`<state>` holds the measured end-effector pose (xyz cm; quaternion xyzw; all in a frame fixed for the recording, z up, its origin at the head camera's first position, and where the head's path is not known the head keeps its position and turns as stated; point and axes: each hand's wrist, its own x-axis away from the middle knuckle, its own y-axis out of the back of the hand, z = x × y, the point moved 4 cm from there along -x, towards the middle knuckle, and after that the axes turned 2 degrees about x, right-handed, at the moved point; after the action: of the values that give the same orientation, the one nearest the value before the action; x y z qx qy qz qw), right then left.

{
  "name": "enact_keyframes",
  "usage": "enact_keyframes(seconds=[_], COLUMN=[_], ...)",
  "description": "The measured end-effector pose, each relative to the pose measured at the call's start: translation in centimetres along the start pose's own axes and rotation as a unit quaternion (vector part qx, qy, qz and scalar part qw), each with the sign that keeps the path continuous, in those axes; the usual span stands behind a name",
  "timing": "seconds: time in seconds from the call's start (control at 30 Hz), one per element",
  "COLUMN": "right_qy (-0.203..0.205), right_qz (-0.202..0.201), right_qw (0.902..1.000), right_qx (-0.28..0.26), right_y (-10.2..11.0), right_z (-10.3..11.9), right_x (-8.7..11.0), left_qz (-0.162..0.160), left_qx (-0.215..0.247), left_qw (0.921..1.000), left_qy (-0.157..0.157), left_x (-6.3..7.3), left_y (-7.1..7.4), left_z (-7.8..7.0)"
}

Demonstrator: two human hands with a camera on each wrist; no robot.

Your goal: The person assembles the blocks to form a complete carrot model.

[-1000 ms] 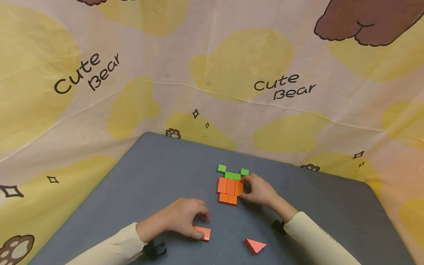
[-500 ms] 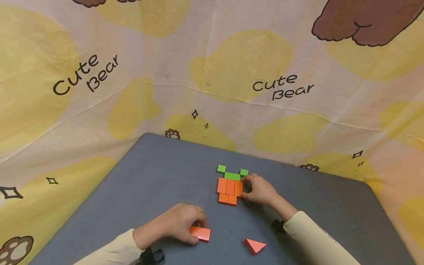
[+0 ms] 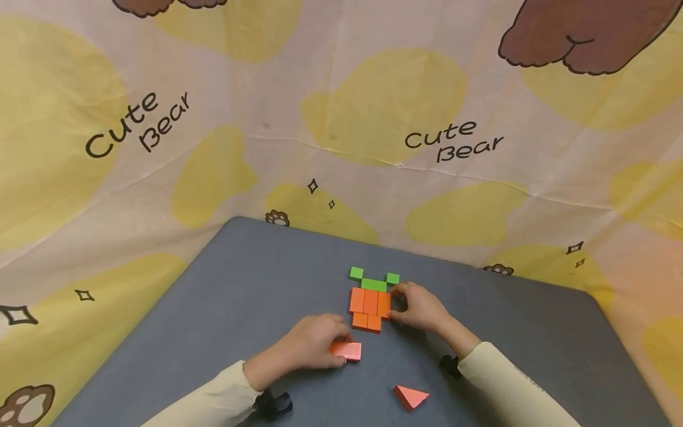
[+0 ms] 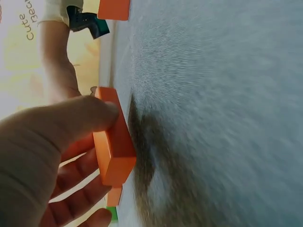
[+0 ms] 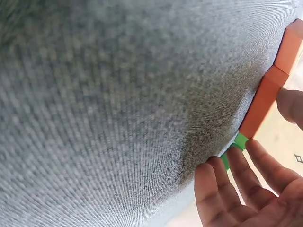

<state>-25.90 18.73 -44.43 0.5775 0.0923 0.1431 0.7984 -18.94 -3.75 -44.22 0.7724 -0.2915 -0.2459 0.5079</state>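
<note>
In the head view my left hand (image 3: 317, 344) pinches a coral-orange rectangular block (image 3: 349, 351) between thumb and fingers, near the arrangement's lower end. The left wrist view shows the thumb across this orange block (image 4: 116, 142), close over the table, fingers behind it. My right hand (image 3: 421, 307) rests at the right side of the flat arrangement, thumb and index finger touching the edge of the rightmost orange block (image 3: 384, 304). Other orange blocks (image 3: 364, 300) lie beside it, with two small orange blocks (image 3: 367, 321) below and green blocks (image 3: 373, 285) above.
A coral triangular block (image 3: 411, 397) lies near the front of the grey table (image 3: 256, 267), between the forearms. A patterned cloth (image 3: 341, 89) with bear prints hangs behind the table. Black straps (image 3: 274, 405) are at the wrists.
My left hand first shifted its hold on the coral-orange block, then carried it forward and right toward the arrangement. The right hand stayed at the right edge of the blocks.
</note>
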Motion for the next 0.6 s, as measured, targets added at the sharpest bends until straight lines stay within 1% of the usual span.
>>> enact_keyframes(seconds=[0.23,0.47,0.6], right_qy=[-0.004,-0.009,-0.008], right_qz=[0.012,0.017,0.017], right_qw=[0.9999,0.9997,0.9997], right_qx=[-0.012,-0.017,-0.016], right_y=[0.1,0.1,0.1], right_z=[0.0,-0.1,-0.1], right_x=[0.0,-0.2,-0.3], left_qz=[-0.011,0.004,0.01], left_qx=[-0.022,-0.011,-0.015], left_qw=[0.9996,0.9999,0.9998], left_qy=[0.014,0.011,0.008], left_x=[-2.2,-4.1,-4.9], left_y=[-0.5,-1.0,-1.2], left_z=[-0.5,-1.0,-1.1])
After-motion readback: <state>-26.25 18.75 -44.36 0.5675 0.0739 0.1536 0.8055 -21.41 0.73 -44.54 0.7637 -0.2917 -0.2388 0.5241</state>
